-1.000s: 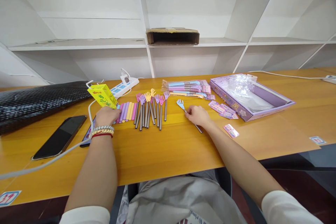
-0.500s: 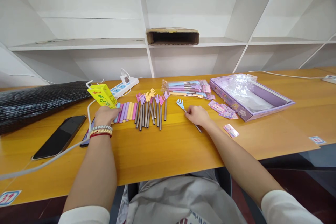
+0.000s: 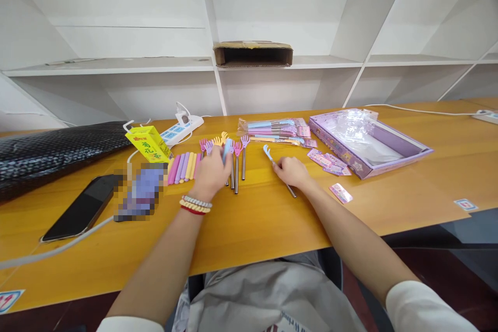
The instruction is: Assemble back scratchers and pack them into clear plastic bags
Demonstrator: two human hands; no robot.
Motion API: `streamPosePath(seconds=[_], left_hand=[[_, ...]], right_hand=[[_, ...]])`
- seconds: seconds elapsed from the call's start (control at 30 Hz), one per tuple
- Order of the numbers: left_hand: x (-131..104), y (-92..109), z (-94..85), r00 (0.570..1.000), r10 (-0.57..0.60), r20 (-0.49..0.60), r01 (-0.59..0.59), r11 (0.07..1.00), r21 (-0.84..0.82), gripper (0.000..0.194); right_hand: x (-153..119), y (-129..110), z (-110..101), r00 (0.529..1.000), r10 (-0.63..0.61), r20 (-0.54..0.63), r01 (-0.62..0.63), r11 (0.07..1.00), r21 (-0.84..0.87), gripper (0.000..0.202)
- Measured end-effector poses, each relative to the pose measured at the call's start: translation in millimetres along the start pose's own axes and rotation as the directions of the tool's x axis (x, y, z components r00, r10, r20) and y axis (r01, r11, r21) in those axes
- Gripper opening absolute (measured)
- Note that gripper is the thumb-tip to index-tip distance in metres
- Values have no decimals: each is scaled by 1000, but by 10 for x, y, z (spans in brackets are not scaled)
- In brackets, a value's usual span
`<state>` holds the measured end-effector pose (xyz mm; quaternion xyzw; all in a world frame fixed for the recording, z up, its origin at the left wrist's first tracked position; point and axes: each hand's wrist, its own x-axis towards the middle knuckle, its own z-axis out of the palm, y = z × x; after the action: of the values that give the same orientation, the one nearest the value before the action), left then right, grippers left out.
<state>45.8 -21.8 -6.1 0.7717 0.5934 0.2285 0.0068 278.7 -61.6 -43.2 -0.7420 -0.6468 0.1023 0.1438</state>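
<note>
My left hand (image 3: 211, 172) is closed around a light-blue handle tube (image 3: 227, 149), held over the row of back scratchers. Purple, pink and yellow claw-shaped scratcher heads (image 3: 245, 141) on metal rods lie side by side there, some covered by this hand. My right hand (image 3: 292, 171) grips a back scratcher with a light-blue claw (image 3: 266, 150); its metal rod sticks out below the fingers. Left of the scratchers lies a row of pink, purple and yellow handle tubes (image 3: 183, 167).
Wrapped scratchers (image 3: 272, 128) lie at the back, with small printed cards (image 3: 341, 193) and an open purple box (image 3: 369, 145) to the right. At left are a yellow drink carton (image 3: 149, 143), a power strip (image 3: 182, 130), a white cable and a black phone (image 3: 83, 207).
My left hand has moved right from the tube row, carrying a light-blue tube towards the scratchers. My right hand stays nearly in place, and the scratcher it holds has turned slightly.
</note>
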Motion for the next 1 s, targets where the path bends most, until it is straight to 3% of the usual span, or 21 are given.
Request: streamPosePath(seconds=[0.07,0.13,0.23,0.3,0.4,0.5,0.63,1.0], left_hand=[[-97,161,76,989,133,68,-130,991,-40,35],[-168,243,126,964,244,111,-235,968,-86,31],[-211,254,163,913,382,143,-366,922,-125,31],[-212,236,168,891,419,176,-403,907,-122,32],[-207,230,159,888,395,235,-384,919,-93,35],[-207,248,150,892,369,261,-367,928,-59,38],[-213,264,159,888,370,274,-373,927,-41,39],[-243,290,149,877,409,250,-389,912,-128,38]], right_hand=[[28,6,2,998,13,-54,-1,979,202,37],[53,6,-3,995,52,-80,-5,868,496,36],[69,-5,-30,994,102,-32,-20,471,882,29],[69,-12,-61,995,102,-3,-18,199,980,22],[67,-12,-105,993,121,13,-9,-29,1000,17],[71,-5,-124,986,165,8,10,-103,995,17],[67,-13,-116,984,176,8,12,-112,994,20],[17,29,-168,999,55,4,5,-152,988,17]])
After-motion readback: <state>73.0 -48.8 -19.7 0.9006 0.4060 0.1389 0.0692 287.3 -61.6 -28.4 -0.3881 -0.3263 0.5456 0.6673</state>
